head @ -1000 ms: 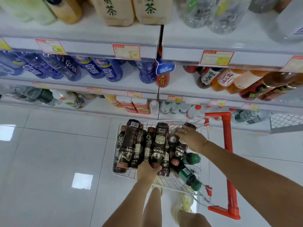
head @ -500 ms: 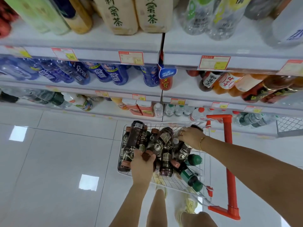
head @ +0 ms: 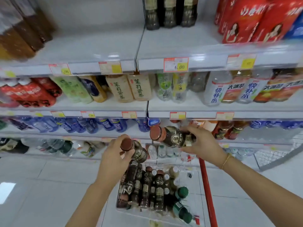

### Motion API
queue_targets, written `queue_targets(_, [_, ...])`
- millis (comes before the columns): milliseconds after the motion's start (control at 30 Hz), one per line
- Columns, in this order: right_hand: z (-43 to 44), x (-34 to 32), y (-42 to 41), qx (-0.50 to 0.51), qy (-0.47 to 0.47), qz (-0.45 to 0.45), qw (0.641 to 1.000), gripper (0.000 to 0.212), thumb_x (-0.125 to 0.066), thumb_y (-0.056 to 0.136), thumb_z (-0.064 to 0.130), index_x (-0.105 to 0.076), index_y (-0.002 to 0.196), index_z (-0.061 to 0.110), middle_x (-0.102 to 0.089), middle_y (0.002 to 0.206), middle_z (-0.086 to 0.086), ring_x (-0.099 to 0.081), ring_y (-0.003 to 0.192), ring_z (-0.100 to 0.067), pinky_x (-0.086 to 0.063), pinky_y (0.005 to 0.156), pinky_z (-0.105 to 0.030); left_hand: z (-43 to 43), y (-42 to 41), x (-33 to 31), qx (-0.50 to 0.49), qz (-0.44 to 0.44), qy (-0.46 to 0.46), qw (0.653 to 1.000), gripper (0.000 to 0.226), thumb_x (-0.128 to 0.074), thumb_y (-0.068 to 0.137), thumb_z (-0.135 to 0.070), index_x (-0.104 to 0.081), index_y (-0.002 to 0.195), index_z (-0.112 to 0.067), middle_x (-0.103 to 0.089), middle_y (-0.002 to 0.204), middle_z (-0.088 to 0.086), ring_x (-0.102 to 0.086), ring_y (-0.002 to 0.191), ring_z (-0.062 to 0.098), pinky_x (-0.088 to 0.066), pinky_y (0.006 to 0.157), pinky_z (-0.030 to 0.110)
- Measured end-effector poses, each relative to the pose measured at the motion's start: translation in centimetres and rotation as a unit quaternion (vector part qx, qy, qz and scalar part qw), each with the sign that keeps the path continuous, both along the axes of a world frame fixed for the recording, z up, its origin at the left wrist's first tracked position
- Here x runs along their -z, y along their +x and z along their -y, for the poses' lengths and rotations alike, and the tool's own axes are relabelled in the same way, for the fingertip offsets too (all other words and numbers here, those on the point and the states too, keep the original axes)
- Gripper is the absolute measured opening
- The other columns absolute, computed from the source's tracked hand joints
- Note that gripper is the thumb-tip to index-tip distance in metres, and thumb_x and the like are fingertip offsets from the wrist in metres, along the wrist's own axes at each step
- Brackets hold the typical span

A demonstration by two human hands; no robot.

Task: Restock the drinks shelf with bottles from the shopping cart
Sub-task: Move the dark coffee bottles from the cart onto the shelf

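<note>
Brown-capped dark bottles are held one per hand: your left hand (head: pixel 114 154) wraps one bottle (head: pixel 136 149), your right hand (head: pixel 201 145) another (head: pixel 172 136), fingers clamped, both above the cart (head: pixel 206 177) for transfer to the shelf (head: pixel 101 53).

We see two bare forearms with no sleeves. On our right wrist sits a thin gold beaded bracelet (head: pixel 225 161), just behind the right hand (head: pixel 202 145). The left hand (head: pixel 113 158) wears nothing visible.
</note>
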State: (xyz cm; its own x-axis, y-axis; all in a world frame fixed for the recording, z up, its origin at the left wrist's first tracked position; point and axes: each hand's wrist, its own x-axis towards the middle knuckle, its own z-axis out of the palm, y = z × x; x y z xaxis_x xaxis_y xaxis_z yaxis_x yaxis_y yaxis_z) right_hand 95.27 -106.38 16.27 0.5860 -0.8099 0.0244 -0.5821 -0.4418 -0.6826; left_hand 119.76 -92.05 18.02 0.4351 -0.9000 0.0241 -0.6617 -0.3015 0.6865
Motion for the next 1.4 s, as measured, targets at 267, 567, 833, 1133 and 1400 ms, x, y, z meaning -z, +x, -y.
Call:
queue_targets(267, [-0.3, -14.9, -0.7, 0.095, -0.116, 0.277, 0.949, 0.058, -0.083, 0.063, 0.018, -0.052, 0.111, 0.027, -0.057, 0.105, 0.017, -0.053, 0.098, 0.015, -0.041, 0.084, -0.002, 1.3, -1.7, -19.9, 0.020, 0.053, -0.359, 0.932, 0.040, -0.065, 0.081, -0.024, -0.047, 0.113, -0.040, -0.056, 0.102, -0.020, -0.060, 0.098, -0.005, -0.051, 0.080, 0.009])
queue_targets(567, [10.2, -21.0, 3.3, 0.162, -0.258, 0.253, 0.918, 0.055, -0.080, 0.069, 0.019, -0.054, 0.118, 0.019, -0.061, 0.113, -0.001, -0.058, 0.101, -0.016, -0.049, 0.087, -0.029, 12.9, -0.6, -26.0, 0.152, 0.234, -0.380, 0.882, 0.043, -0.063, 0.085, -0.009, -0.050, 0.126, -0.012, -0.054, 0.109, 0.002, -0.046, 0.096, 0.003, -0.031, 0.086, -0.001])
queue_targets(833, [16.2, -20.1, 5.2, 0.213, -0.213, 0.209, 0.930, 0.056, -0.080, 0.067, 0.014, -0.055, 0.116, 0.010, -0.063, 0.111, -0.011, -0.059, 0.102, -0.024, -0.045, 0.082, -0.027, 19.6, 1.4, -24.9, 0.204, 0.209, -0.345, 0.892, 0.045, -0.056, 0.091, -0.017, -0.046, 0.134, -0.017, -0.053, 0.112, -0.004, -0.047, 0.102, 0.003, -0.032, 0.090, 0.007])
queue_targets(1133, [18.2, -20.1, 7.6, 0.219, -0.183, 0.204, 0.937, 0.058, -0.083, 0.063, 0.024, -0.056, 0.113, 0.013, -0.066, 0.109, -0.006, -0.061, 0.101, -0.021, -0.050, 0.085, -0.032, 26.0, -0.4, -24.8, 0.157, -0.193, -0.350, 0.903, 0.033, -0.069, 0.080, -0.008, -0.058, 0.100, -0.031, -0.065, 0.102, -0.014, -0.062, 0.096, -0.001, -0.047, 0.088, 0.020])
queue_targets(1400, [19.0, -21.2, 9.5, 0.263, -0.143, 0.185, 0.936, 0.056, -0.081, 0.066, 0.035, -0.057, 0.111, 0.012, -0.069, 0.106, -0.007, -0.064, 0.097, -0.023, -0.053, 0.081, -0.033, 28.5, 0.2, -22.3, 0.143, -0.175, -0.278, 0.934, 0.072, -0.084, 0.062, -0.024, -0.043, 0.121, -0.037, -0.060, 0.117, -0.003, -0.059, 0.110, 0.014, -0.048, 0.098, 0.039])
